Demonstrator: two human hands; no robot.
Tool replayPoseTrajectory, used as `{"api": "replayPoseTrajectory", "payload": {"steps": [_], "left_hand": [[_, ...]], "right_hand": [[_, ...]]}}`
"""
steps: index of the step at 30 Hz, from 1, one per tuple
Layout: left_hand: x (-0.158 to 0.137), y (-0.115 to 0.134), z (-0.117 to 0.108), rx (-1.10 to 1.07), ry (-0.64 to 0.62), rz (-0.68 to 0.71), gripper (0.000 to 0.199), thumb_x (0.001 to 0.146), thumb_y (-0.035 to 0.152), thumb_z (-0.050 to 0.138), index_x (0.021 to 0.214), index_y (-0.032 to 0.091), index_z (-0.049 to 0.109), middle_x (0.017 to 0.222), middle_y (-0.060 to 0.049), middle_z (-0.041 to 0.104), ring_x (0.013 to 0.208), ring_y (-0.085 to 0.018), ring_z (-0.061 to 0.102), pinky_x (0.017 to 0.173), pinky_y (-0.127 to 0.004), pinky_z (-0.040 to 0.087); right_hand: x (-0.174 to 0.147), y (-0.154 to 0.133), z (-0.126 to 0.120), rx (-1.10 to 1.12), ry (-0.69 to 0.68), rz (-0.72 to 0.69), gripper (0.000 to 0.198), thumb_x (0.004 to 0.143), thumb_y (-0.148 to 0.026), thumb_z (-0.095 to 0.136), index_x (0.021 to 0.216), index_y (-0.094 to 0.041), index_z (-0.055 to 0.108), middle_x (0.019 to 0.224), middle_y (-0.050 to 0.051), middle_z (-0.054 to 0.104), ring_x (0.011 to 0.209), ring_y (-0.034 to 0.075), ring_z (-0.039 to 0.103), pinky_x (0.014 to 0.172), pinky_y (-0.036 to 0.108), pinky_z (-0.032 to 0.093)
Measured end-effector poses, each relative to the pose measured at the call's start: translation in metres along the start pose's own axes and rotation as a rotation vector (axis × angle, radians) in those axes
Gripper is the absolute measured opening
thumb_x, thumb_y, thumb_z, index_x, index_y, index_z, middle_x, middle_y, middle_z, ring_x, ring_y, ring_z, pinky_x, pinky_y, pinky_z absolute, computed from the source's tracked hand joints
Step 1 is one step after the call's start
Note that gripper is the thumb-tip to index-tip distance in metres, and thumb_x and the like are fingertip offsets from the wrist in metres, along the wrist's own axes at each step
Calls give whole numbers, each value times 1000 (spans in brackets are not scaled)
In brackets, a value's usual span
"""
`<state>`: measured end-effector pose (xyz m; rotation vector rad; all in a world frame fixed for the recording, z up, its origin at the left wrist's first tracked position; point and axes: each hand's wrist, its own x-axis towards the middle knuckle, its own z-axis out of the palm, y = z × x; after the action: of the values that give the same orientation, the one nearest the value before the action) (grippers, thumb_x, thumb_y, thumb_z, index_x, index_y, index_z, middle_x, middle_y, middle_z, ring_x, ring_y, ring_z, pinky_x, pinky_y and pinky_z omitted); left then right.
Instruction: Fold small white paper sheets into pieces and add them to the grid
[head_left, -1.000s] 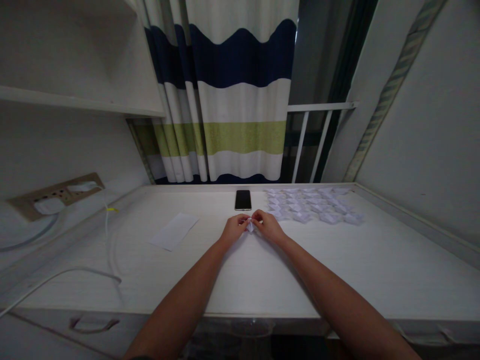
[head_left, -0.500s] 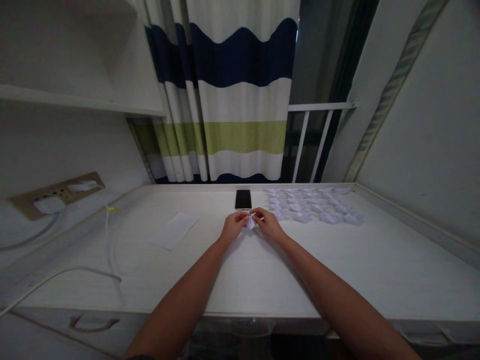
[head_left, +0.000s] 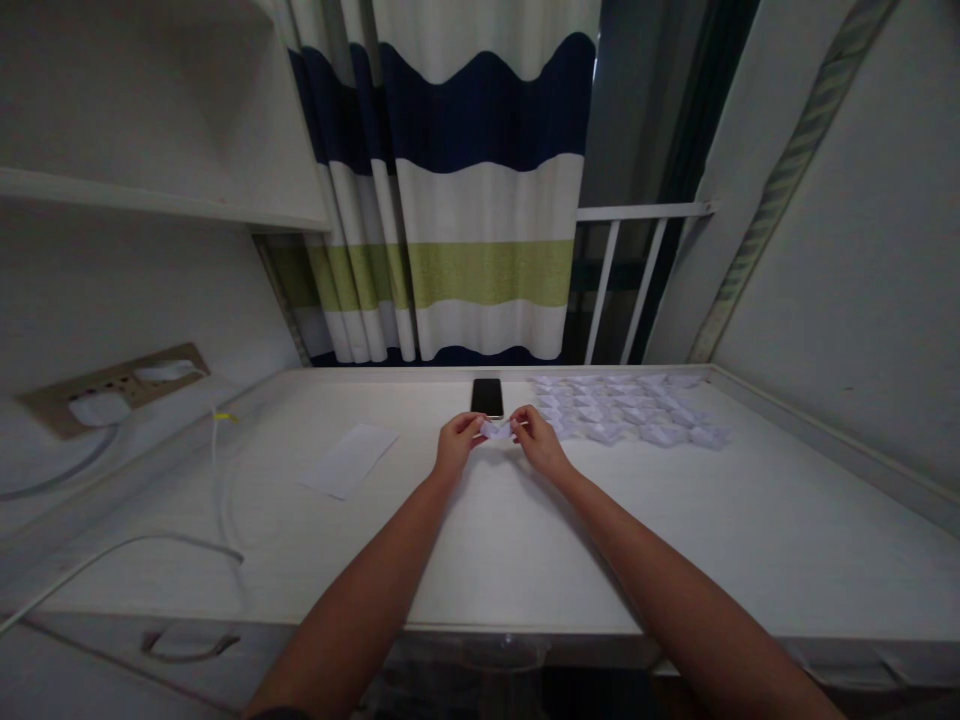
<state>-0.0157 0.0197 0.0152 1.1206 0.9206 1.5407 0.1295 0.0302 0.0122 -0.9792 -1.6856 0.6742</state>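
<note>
A small piece of folded white paper (head_left: 496, 430) is held between my two hands, just above the desk. My left hand (head_left: 456, 444) pinches its left end between thumb and fingers. On the other side, my right hand (head_left: 538, 440) pinches the right end. The paper looks stretched out wide between them; its exact folded shape is too small to make out. Right behind it lies a black phone (head_left: 487, 397). Rows of several folded white paper pieces (head_left: 600, 408) sit to the right of my right hand, toward the back.
White sheets of paper (head_left: 351, 460) lie flat on the desk (head_left: 517, 560) to the left. A white cable (head_left: 142, 540) runs over the left side, near a wall socket (head_left: 112, 388) with plugs. A striped curtain (head_left: 487, 210) hangs behind the desk, and a shelf (head_left: 165, 205) juts out at upper left.
My hands have moved apart a little, drawing the folded paper from a narrow, downward-pointing shape into a wider one. The phone, the sheets and the rows of folded pieces stay where they were.
</note>
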Motion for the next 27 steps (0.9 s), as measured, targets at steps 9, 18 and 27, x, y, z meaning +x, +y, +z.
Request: {"api": "replayPoseTrajectory", "payload": {"steps": [9,18,27], "left_hand": [[0,2,0,-191,14,-26,21,63,30,62,74,14,55,81,-4,62,77,-13,59,79,-34,46],[-1,2,2,-156,-42,-16,21,69,33,56,77,17,46,85,-4,62,79,-13,59,78,-34,47],[-1,2,3,36,-117,27,29,63,38,61,78,17,46,83,-2,58,74,-13,58,66,-31,51]], "right_hand": [[2,2,3,262,78,34,25,72,-43,47,78,-20,40,77,1,53,65,11,55,57,28,52],[6,8,5,393,145,103,34,67,-51,51,77,-21,39,62,-4,54,56,11,58,58,31,53],[6,7,4,377,166,113,34,65,-50,52,76,-21,40,59,-4,55,55,12,58,57,31,53]]}}
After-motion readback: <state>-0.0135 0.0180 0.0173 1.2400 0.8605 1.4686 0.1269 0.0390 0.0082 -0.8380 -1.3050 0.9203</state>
